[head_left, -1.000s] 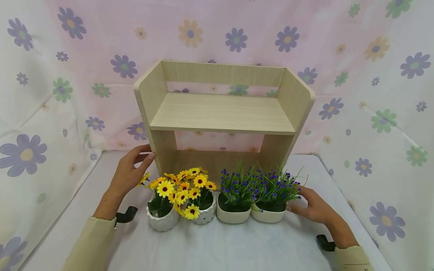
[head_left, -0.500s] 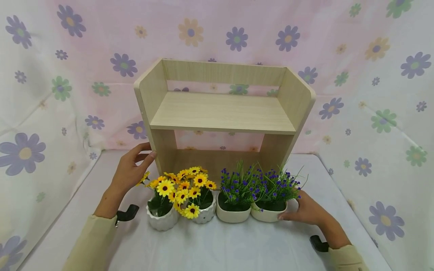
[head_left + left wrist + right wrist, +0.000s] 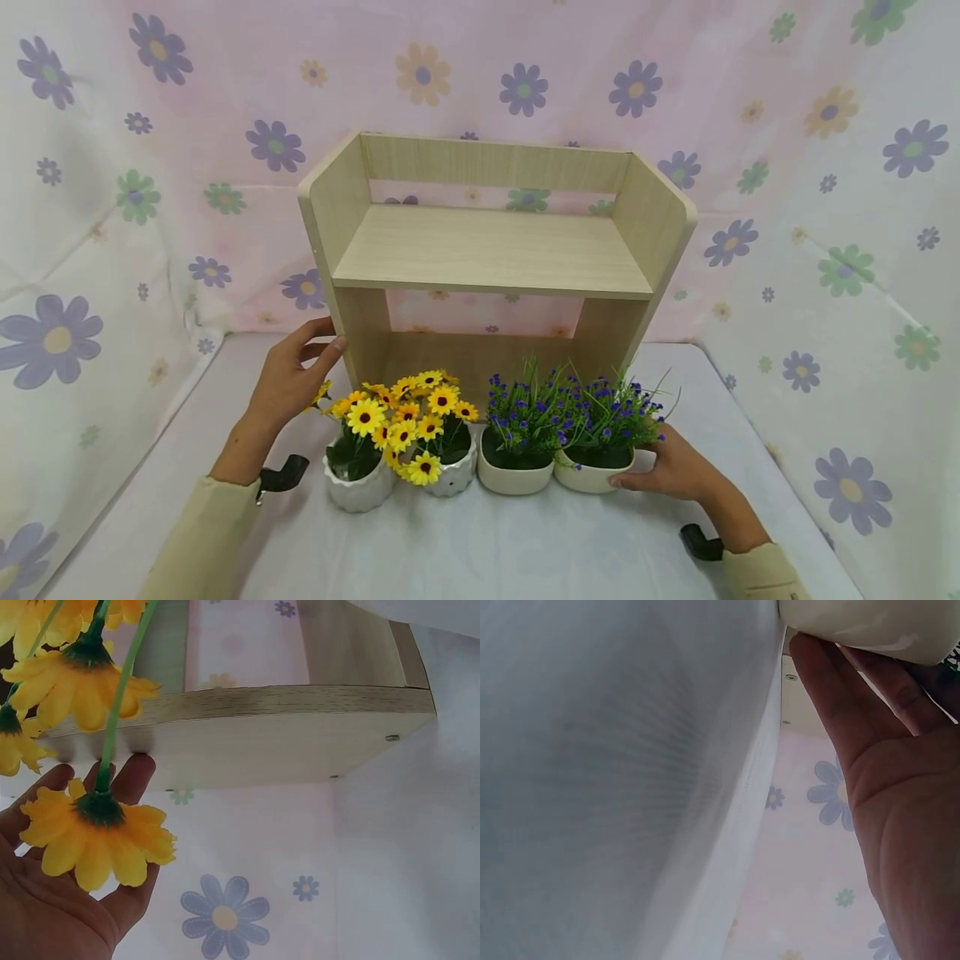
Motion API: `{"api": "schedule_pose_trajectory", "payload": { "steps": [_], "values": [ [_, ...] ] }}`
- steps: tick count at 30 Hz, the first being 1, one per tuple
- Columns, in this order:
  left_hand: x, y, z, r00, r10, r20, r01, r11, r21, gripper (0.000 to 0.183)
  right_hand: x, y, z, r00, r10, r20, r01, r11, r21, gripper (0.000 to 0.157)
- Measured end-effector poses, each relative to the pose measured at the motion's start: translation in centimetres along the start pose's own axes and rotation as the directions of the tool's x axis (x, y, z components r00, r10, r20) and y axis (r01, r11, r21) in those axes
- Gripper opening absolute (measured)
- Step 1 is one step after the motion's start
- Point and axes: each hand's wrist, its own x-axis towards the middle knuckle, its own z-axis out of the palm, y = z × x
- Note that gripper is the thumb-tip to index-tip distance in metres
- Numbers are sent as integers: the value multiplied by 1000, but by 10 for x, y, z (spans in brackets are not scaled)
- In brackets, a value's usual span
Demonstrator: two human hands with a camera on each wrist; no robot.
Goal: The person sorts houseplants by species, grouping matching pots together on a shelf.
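Observation:
My right hand (image 3: 675, 468) holds the rightmost potted plant by its cream pot (image 3: 592, 477), thumb at the front and the other fingers round its right side. Purple flowers and green grass (image 3: 611, 412) fill that pot, which stands on the table. The right wrist view shows my extended fingers against the pot's side (image 3: 877, 630). My left hand (image 3: 288, 375) rests its fingertips on the outer left side of the wooden shelf (image 3: 487, 250). From the left wrist, a yellow artificial flower (image 3: 97, 836) hangs in front of that hand, partly covering the fingers.
Left of the held plant stands another purple-flowered plant in a cream pot (image 3: 517, 478). Two white scalloped pots, one left (image 3: 360, 492) and one beside it (image 3: 453, 477), bear yellow flowers. All stand before the shelf on a white-covered table (image 3: 480, 550). Flower-print cloth (image 3: 465, 50) hangs behind.
My right hand has moved left and closed in round the rightmost pot, its thumb now further along the front. My left hand stays at the shelf's side; the pots have not moved.

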Motion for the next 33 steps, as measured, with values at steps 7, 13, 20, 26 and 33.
{"api": "schedule_pose_trajectory", "payload": {
  "steps": [7,13,20,26,33],
  "values": [
    [-1,0,1,1000,-2,-6,2,1000,3,52,0,3,-3,1000,-21,-21,21,1000,-11,78],
    [0,-3,2,999,29,-18,-29,1000,0,49,-1,1,-11,997,-59,-51,57,998,-41,72],
    [1,-4,2,999,40,-19,-40,999,6,49,-5,-1,-20,992,-56,-117,48,996,-71,82],
    [2,-4,2,999,41,-20,-41,999,8,48,-6,-8,-24,986,-63,-155,50,995,-85,82],
    [1,-3,2,999,36,-18,-36,999,20,49,-7,-11,-27,984,-22,-178,5,995,-100,88]
  ]
}}
